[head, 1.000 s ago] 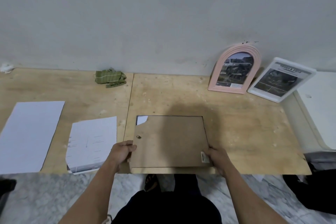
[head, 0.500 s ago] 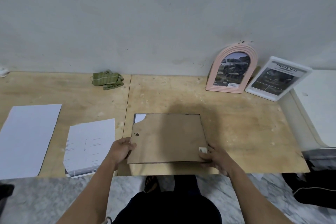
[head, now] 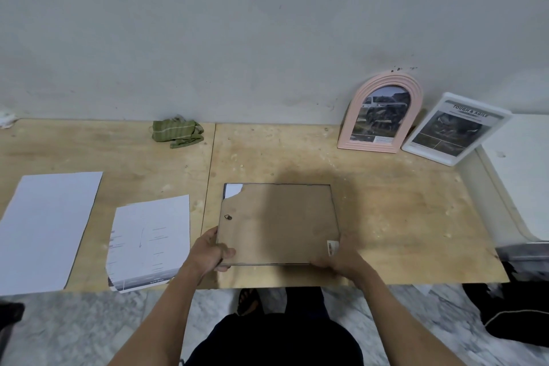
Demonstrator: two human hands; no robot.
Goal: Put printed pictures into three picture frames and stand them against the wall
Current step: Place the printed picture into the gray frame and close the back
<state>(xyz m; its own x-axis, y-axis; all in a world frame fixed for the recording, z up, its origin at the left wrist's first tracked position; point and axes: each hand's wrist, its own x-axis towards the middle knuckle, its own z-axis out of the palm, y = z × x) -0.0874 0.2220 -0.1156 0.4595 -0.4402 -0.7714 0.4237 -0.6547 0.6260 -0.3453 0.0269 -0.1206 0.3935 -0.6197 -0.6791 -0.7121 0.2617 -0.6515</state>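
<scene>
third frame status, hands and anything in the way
Left hand and right hand grip third frame face-down on table. Pink arched frame, white frame lean on wall. Path clear.

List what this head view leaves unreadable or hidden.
- Front of the brown-backed rectangular frame: lies face down.
- Right hand fingers: motion-blurred.
- Text on the printed sheet: too small.
- Caption in the pink arched frame: too small.
</scene>
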